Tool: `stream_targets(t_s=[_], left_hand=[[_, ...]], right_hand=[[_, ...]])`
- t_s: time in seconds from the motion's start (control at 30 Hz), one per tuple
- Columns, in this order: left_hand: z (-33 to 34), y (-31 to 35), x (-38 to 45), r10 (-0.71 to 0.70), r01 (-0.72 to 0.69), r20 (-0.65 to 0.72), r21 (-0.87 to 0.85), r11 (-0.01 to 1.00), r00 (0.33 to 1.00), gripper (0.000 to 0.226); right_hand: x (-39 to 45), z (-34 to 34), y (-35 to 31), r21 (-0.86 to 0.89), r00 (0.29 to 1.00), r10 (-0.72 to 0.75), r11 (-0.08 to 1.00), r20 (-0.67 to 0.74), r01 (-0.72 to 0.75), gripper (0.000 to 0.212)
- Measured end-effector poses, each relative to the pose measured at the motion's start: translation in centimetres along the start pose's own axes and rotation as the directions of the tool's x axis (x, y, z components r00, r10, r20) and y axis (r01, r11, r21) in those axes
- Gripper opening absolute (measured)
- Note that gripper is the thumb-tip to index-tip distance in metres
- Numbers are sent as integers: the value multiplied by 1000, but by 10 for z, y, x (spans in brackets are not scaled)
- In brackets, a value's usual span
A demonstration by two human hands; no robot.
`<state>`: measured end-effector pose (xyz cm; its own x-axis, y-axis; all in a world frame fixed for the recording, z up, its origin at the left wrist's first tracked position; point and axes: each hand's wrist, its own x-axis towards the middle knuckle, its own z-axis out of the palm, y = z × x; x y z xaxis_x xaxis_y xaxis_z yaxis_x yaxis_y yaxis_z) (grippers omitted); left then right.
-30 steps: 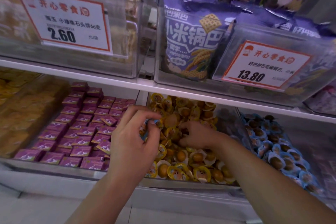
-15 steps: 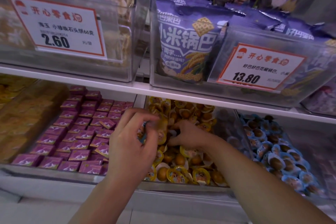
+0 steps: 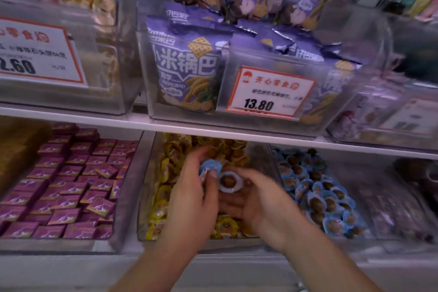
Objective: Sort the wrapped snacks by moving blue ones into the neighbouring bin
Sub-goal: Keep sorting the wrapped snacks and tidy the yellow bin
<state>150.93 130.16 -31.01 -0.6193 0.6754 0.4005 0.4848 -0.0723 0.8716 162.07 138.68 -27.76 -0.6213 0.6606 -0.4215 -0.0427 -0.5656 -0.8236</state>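
- Far left, lower shelf: clear bin of purple square packets (image 3: 59, 185), tightly rowed; print on them too small to read.
- Upper left of the frame: white price card with orange border (image 3: 35, 54), cut off at the left edge, reading "2.60" in black under red characters; small line of text too blurred to read.
- Centre bottom: left hand (image 3: 192, 199) reaching up from the lower edge, back of the hand to the camera, fingers curled, thumb and fingertips pinched on a blue-wrapped snack (image 3: 209, 168) held flat side up.
- Below both hands: clear bin of yellow-wrapped snacks (image 3: 166, 197), a loose heap of round pieces.
- Just right of the left thumb: second blue-edged snack (image 3: 228, 181), brown centre facing the camera, touching the fingertips of both hands; which hand bears it cannot be told.
- Right hand (image 3: 256, 201) entering from lower right, forearm slanting across the frame, fingers bent inward and loosely cupped toward the left hand, motion-blurred.
- Upper centre: purple bags (image 3: 189, 66) in a clear bin, large white characters "小米锅巴" beside a waffle-cracker picture; more of the same bags stacked behind.
- Right of that bag: price card (image 3: 272, 92), red heading "开心零食" and a further character, price "13.80"; small line between them not clearly readable.
- Right of centre, lower shelf: neighbouring bin of blue-wrapped snacks (image 3: 320, 197), round with brown centres, piled against the yellow bin's wall.
- Far right: blurred pale packages (image 3: 391, 121) in further bins, writing illegible.
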Motion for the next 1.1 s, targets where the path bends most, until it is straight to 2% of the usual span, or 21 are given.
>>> stream_targets(t_s=[0.07, 0.13, 0.23, 0.33, 0.4, 0.43, 0.5, 0.57, 0.63, 0.67, 0.7, 0.77, 0.8, 0.83, 0.9, 0.97, 1.0, 1.03, 1.07, 1.1], left_hand=[[19, 6, -3, 45, -48, 63, 45, 998, 997, 46], [37, 14, -9, 114, -137, 153, 150, 979, 982, 56], [50, 19, -9, 150, -214, 287, 206, 955, 946, 64], [51, 22, -9, 244, -311, 470, 68, 948, 848, 77], [51, 21, -11, 318, -354, 488, -21, 935, 813, 71], [50, 19, -11, 334, -355, 465, -44, 934, 820, 66], [47, 9, -7, 276, -306, 423, 2, 952, 863, 54], [43, -5, 0, 151, -246, 426, 179, 953, 892, 42], [38, -19, 6, 20, -220, 496, 348, 911, 868, 38], [36, -24, 8, -29, -241, 548, 413, 878, 836, 41], [34, -28, 9, -73, -283, 605, 472, 835, 793, 48], [30, -33, 13, -201, -325, 700, 540, 776, 685, 72], [28, -34, 14, -276, -296, 723, 556, 777, 633, 85], [26, -35, 15, -332, -256, 729, 567, 783, 598, 96], [28, -36, 17, -360, -218, 712, 581, 784, 603, 112], [32, -34, 17, -363, -221, 692, 602, 767, 623, 116], [34, -31, 17, -370, -238, 693, 614, 753, 618, 114], [35, -29, 17, -385, -267, 698, 632, 727, 604, 112], [36, -27, 16, -403, -302, 696, 658, 690, 595, 111], [35, -26, 16, -408, -328, 681, 684, 652, 608, 109]], right_hand=[[-11, 6, 1, 178, 997, 52, 982, 52, -61, 39], [-18, 9, -2, 264, 1000, 17, 964, -9, -14, 39], [-21, 0, -11, 204, 987, -75, 973, -145, 104, 23], [-27, -21, -17, 103, 969, -130, 983, -210, 154, 16], [-32, -36, -23, 59, 962, -173, 980, -210, 189, 15], [-33, -45, -28, 34, 951, -216, 973, -223, 229, 13], [-31, -68, -45, -24, 905, -299, 952, -302, 307, 12], [-19, -93, -70, -118, 851, -353, 935, -388, 334, 17], [-4, -117, -94, -203, 838, -341, 939, -426, 279, 22], [2, -128, -102, -293, 835, -313, 937, -453, 192, 28], [7, -138, -107, -439, 812, -316, 895, -491, 83, 33], [8, -151, -103, -758, 724, -492, 648, -484, -66, 30], [3, -148, -94, -843, 696, -592, 536, -406, -35, 24], [-4, -140, -82, -882, 684, -663, 467, -304, 61, 20], [-19, -107, -53, -897, 659, -747, 346, -87, 275, 23], [-18, -66, -23, -886, 703, -684, 187, 192, 424, 33], [-11, -44, -11, -889, 752, -604, 149, 264, 432, 40], [-2, -26, 0, -900, 828, -497, 187, 259, 393, 48], [11, -14, 9, -913, 909, -372, 275, 189, 303, 56], [23, -5, 14, -912, 958, -270, 361, 100, 197, 59]])
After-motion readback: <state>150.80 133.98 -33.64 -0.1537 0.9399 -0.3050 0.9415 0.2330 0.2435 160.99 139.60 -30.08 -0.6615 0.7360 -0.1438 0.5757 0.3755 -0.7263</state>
